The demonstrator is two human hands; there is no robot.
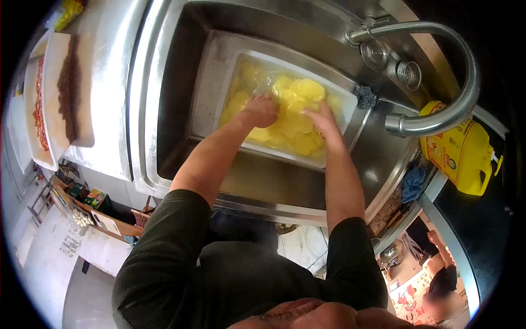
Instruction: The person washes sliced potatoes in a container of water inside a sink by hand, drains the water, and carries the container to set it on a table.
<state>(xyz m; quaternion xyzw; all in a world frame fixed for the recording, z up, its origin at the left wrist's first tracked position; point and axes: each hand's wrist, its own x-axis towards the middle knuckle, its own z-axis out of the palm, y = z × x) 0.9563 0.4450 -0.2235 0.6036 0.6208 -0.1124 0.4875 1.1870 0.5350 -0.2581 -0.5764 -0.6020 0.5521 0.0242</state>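
Note:
Thin yellow slices that look like potato [296, 118] lie heaped in water inside a white rectangular tub [236, 60]. The tub stands in the stainless steel sink [183, 90]. My left hand [261, 111] is in the left part of the heap, its fingers curled inward; whatever they hold is hidden. On the right side of the tub, my right hand [324, 119] has its thumb and fingers around some of the slices, with the fingertips partly hidden among them.
A curved metal faucet [466, 66] arches over the sink's right side. Near it are a dark scouring pad [365, 97], a strainer [409, 74], a yellow jug [459, 151] and a blue cloth [413, 183]. A tray with red food [52, 109] stands left. Another person [442, 279] is at lower right.

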